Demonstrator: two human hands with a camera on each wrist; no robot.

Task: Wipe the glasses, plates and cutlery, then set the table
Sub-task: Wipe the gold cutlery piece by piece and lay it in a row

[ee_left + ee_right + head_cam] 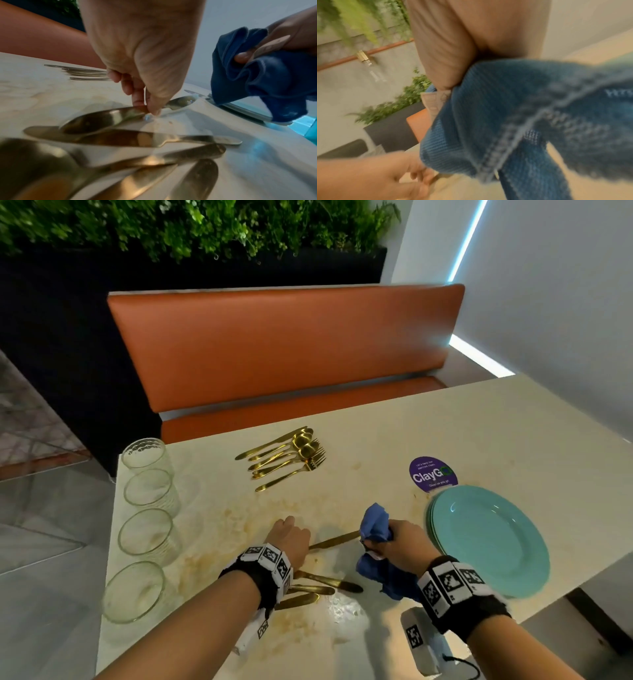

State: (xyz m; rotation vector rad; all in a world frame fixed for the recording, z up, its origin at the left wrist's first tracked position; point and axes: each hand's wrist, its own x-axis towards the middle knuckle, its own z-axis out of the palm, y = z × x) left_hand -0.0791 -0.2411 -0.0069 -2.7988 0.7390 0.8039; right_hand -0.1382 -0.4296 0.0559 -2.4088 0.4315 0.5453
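Now our left hand [291, 537] pinches a knife [334, 540] at lower centre of the table [394, 433], and our right hand [406, 542] clutches the cloth [375, 523]. We should wrap the blade fully and draw steadily.

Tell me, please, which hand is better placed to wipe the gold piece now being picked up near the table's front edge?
The right hand, probably: it already grips the blue cloth beside that gold piece. The left hand is occupied pinching the piece against the table, so it can hold it steady.
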